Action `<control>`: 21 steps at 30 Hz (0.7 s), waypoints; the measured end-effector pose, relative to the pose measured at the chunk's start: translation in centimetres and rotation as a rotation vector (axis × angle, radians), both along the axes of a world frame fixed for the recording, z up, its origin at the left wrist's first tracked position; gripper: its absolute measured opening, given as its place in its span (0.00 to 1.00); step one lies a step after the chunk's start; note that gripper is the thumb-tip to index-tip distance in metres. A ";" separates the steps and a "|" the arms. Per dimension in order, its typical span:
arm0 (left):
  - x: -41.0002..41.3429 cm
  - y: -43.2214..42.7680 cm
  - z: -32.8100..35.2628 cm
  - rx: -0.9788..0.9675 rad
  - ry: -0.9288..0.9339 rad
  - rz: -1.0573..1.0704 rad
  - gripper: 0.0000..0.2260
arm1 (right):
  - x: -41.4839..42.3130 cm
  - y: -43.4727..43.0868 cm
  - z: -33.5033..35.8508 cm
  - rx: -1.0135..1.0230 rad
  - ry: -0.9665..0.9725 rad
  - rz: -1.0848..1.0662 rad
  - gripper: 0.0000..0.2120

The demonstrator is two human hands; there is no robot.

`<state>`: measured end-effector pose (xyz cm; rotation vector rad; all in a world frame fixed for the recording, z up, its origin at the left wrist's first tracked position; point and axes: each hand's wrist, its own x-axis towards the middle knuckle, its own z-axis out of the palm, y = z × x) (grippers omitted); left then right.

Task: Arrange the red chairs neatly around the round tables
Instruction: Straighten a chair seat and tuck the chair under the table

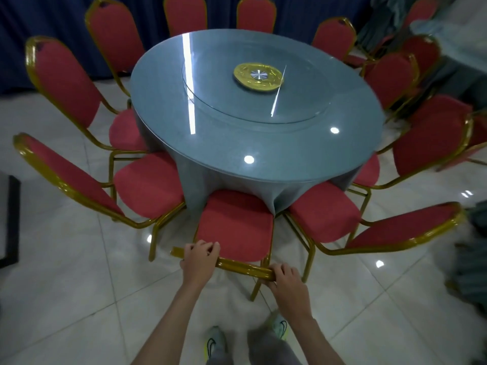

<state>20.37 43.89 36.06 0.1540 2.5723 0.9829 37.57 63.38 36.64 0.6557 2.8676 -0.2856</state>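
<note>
This is a banquet hall or a restaurant's function room. A large round tabletop, draped in a grey-blue cloth that hangs low, carries a glass turntable on a gold hub. Red padded chairs with gold metal frames ring it closely, and more of the same crowd in at the right. Dark blue curtains cover the far wall. The floor is glossy pale tile, bright with reflected lights.

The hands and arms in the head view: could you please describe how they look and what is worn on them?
Both the left hand and the right hand are bare: no gloves, rings or watch show. The forearms are bare too, with no sleeves in view.
</note>
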 end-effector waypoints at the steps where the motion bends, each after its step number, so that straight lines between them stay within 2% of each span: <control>1: -0.1 0.7 0.1 0.002 -0.002 0.010 0.19 | -0.2 0.5 0.1 0.006 -0.001 -0.013 0.27; 4: 0.1 2.5 0.0 0.006 -0.009 0.019 0.21 | -0.4 2.1 0.3 -0.007 0.020 -0.046 0.23; 8: 0.1 4.1 -0.1 0.010 -0.011 0.035 0.21 | -1.0 3.7 0.2 -0.175 0.076 -0.135 0.18; 14: -0.2 3.9 0.4 0.016 -0.065 0.005 0.19 | -1.3 4.7 -0.1 -0.363 0.125 -0.162 0.19; 21: -0.4 3.6 2.5 -0.120 -0.079 -0.026 0.20 | -1.0 4.4 0.9 -0.453 0.119 -0.130 0.17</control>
